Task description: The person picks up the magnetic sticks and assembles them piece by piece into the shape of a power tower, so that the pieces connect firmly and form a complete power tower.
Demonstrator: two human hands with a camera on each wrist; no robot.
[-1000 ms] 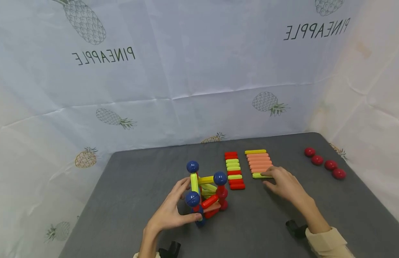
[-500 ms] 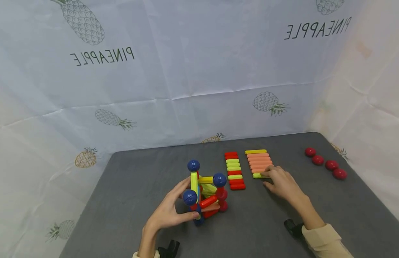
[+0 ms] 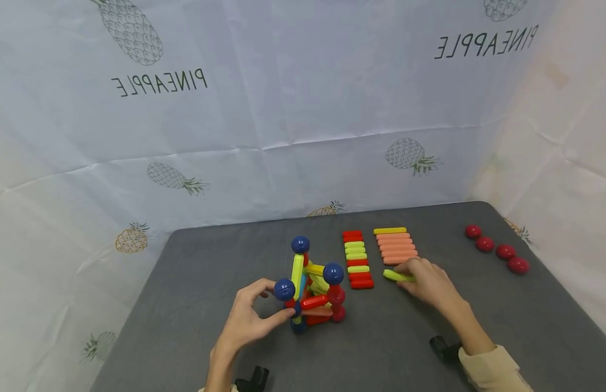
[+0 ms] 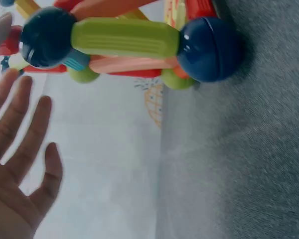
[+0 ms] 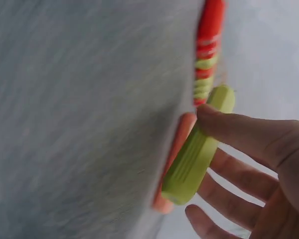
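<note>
In the head view, a frame of building sticks and balls [image 3: 297, 277] stands on the dark table, with blue balls on top and red balls low at its right side. My left hand [image 3: 246, 321] is at its left, the thumb touching near a blue ball. In the left wrist view, the fingers [image 4: 27, 142] spread apart below a blue ball [image 4: 49, 37], mostly off the frame. My right hand [image 3: 432, 280] pinches a yellow-green stick [image 3: 395, 276] between thumb and fingers. The right wrist view shows that stick [image 5: 192, 164] tilted, with the thumb [image 5: 239, 129] across it.
Salmon sticks [image 3: 398, 253] lie in a row beyond my right hand, with a yellow stick [image 3: 390, 231] at the far end. To their left is a column of red and yellow-green sticks [image 3: 356, 256]. Several red balls [image 3: 505, 251] line the table's right side. White cloth hangs behind.
My right hand has drawn the yellow-green stick towards me, away from the salmon row. The frame has turned slightly, and my left hand has shifted a little left.
</note>
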